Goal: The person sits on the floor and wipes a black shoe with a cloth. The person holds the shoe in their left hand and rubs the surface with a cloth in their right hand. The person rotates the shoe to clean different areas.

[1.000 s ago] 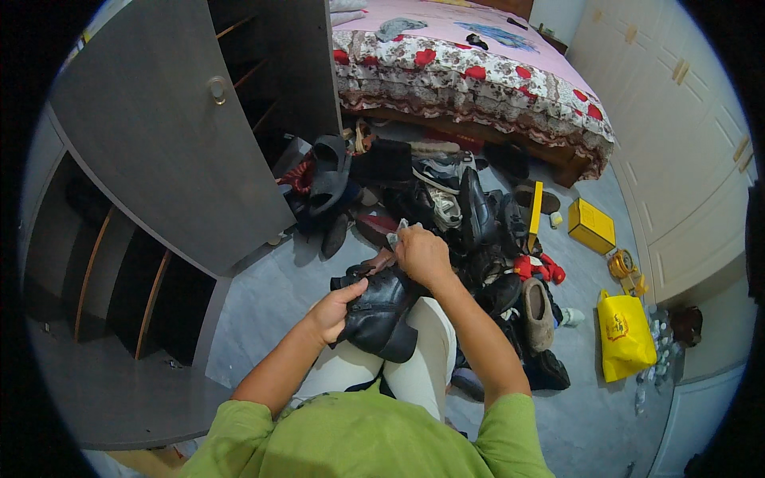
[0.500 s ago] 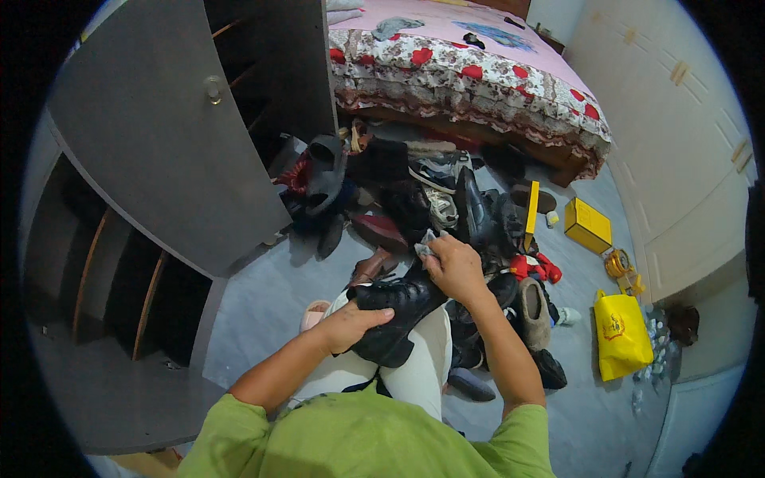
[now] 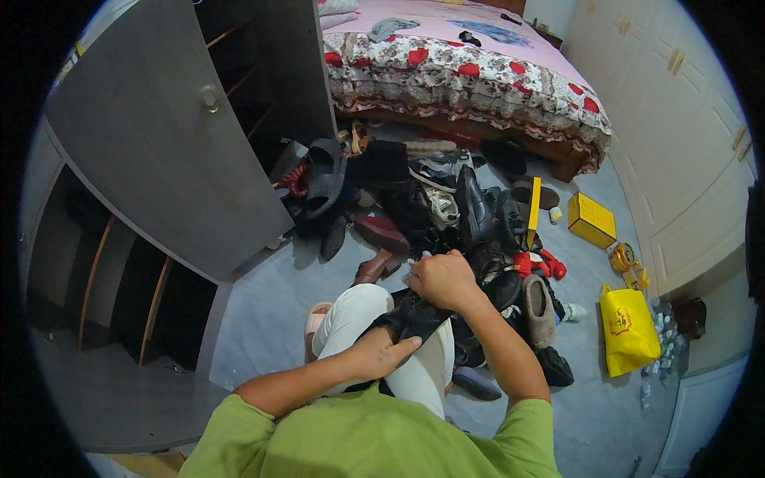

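Note:
A black lace-up ankle boot (image 3: 416, 317) rests over my lap, against my white trousers (image 3: 351, 319). My left hand (image 3: 378, 352) is closed round its near end, the thumb lying on top. At the boot's far end my right hand (image 3: 443, 280) is bent over a small whitish-grey cloth (image 3: 415, 261), of which only a scrap shows. The boot's far part is hidden behind that hand. Just beyond my knees lies a brown leather shoe (image 3: 370, 269), and past it a dark red shoe (image 3: 381, 234).
A heap of mixed shoes (image 3: 474, 207) spreads ahead toward the bed (image 3: 470, 80). A grey cabinet door (image 3: 171, 151) stands open at left, above shelves (image 3: 119, 295). To the right are a yellow box (image 3: 592, 219) and a yellow bag (image 3: 629, 331). White wardrobe doors (image 3: 677, 119) line that side.
The boot has turned and dropped lower between my hands, its heel no longer showing. My left hand has shifted right and nearer; my right hand has moved slightly nearer with the cloth.

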`<state>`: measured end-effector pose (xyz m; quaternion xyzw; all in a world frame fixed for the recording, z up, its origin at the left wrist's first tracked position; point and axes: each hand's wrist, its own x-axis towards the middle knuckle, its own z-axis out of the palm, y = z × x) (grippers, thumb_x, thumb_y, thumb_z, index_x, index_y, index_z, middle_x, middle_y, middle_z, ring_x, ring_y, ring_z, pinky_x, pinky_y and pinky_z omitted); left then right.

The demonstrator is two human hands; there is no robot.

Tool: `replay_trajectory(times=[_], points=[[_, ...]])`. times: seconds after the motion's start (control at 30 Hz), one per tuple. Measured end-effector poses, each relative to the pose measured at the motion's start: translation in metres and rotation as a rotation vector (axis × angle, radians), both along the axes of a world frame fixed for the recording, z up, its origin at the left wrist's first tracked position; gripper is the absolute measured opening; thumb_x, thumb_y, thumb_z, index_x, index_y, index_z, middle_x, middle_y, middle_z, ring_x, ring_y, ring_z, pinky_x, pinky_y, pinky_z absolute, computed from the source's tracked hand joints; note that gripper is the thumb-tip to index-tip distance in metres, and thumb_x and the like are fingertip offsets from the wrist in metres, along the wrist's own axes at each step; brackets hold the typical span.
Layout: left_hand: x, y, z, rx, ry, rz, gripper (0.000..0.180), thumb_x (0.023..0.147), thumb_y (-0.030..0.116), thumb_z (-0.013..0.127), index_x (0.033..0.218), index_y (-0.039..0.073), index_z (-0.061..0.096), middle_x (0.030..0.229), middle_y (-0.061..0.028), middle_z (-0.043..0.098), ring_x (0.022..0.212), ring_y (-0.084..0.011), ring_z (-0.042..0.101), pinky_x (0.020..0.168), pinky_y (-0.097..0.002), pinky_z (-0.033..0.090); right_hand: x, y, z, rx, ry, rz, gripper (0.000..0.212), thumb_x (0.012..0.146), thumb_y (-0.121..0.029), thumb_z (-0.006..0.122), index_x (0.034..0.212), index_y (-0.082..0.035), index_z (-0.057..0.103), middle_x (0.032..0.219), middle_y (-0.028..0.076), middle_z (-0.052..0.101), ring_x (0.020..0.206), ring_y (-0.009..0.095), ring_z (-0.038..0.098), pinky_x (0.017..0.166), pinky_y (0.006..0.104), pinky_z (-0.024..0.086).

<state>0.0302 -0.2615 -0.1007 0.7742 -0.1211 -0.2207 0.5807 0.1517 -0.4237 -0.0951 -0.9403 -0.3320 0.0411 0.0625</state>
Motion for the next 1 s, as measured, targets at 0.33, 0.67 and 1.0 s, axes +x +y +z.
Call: replay_trajectory(times=[0.33, 0.67, 1.0], points=[[0.005, -0.003, -0.006, 0.029, 0.017, -0.042, 0.044, 0.091, 0.029, 0.056, 0.122, -0.003, 0.052, 0.112, -0.0126, 0.06, 0.103, -0.0204, 0.053, 0.094, -0.0335, 0.041, -0.014, -0.033, -0.001, 0.211, -0.105, -0.049, 0.027, 0.081, -0.032, 0.062, 0.075, -0.006, 0.064, 0.074, 0.013, 0.064, 0.074, 0.032, 0.063, 0.067, 0.0442, 0.047], [0.009, 0.005, 0.003, -0.204, 0.254, 0.043, 0.043, 0.09, 0.024, 0.06, 0.125, -0.001, 0.052, 0.114, -0.0053, 0.06, 0.101, -0.0143, 0.054, 0.091, -0.029, 0.043, -0.024, -0.048, -0.017, 0.632, -0.347, -0.153, 0.018, 0.079, -0.02, 0.065, 0.088, -0.004, 0.063, 0.079, 0.015, 0.061, 0.075, 0.035, 0.06, 0.067, 0.0427, 0.047], [0.013, 0.021, -0.02, -0.449, 0.403, 0.208, 0.04, 0.088, 0.019, 0.062, 0.123, 0.002, 0.055, 0.112, -0.0058, 0.063, 0.099, -0.0161, 0.06, 0.09, -0.0308, 0.047, -0.022, -0.033, -0.038, 1.144, -0.036, -0.454, 0.021, 0.084, -0.012, 0.058, 0.1, 0.001, 0.062, 0.091, 0.017, 0.062, 0.084, 0.033, 0.061, 0.076, 0.0354, 0.047]])
